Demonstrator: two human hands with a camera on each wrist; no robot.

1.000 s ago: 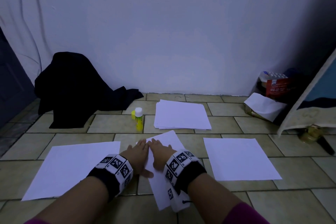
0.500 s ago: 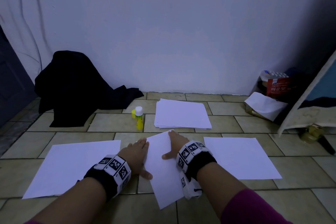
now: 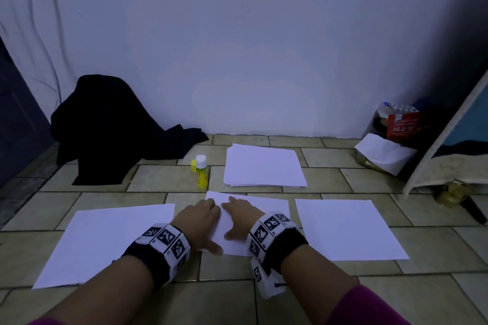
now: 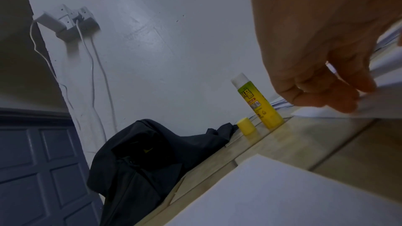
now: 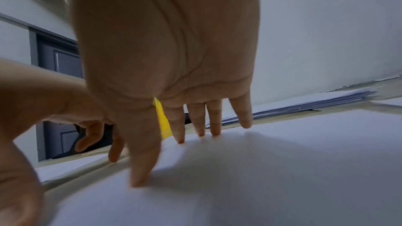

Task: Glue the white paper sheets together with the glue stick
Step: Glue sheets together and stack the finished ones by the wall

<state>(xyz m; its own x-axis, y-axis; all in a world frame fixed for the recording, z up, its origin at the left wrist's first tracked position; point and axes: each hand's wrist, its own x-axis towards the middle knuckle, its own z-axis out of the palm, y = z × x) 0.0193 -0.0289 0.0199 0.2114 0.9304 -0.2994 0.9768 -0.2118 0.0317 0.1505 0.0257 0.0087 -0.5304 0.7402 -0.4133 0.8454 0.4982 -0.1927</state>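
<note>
A white middle sheet point(image 3: 266, 210) lies flat on the tiled floor between a left sheet point(image 3: 105, 240) and a right sheet point(image 3: 346, 227). My left hand point(image 3: 202, 219) rests on its left edge, fingertips point(image 4: 346, 104) touching the paper point(image 4: 383, 107). Beside it my right hand point(image 3: 239, 215) presses down on the same sheet point(image 5: 282, 169) with straight, spread fingers point(image 5: 199, 126). The yellow glue stick point(image 3: 201, 173) stands uncapped just beyond the hands, also in the left wrist view point(image 4: 257, 102). Its yellow cap point(image 3: 193, 165) point(image 4: 246, 125) stands next to it.
A stack of white paper point(image 3: 264, 166) point(image 5: 304, 104) lies behind the middle sheet, near the wall. A black cloth heap point(image 3: 111, 126) sits at the back left. Boxes and a white bag point(image 3: 385, 150) fill the back right corner, beside a leaning board point(image 3: 449, 145).
The middle sheet has turned from a slant to lie squarer between the side sheets. My right hand went to its far right corner, then came back beside my left hand.
</note>
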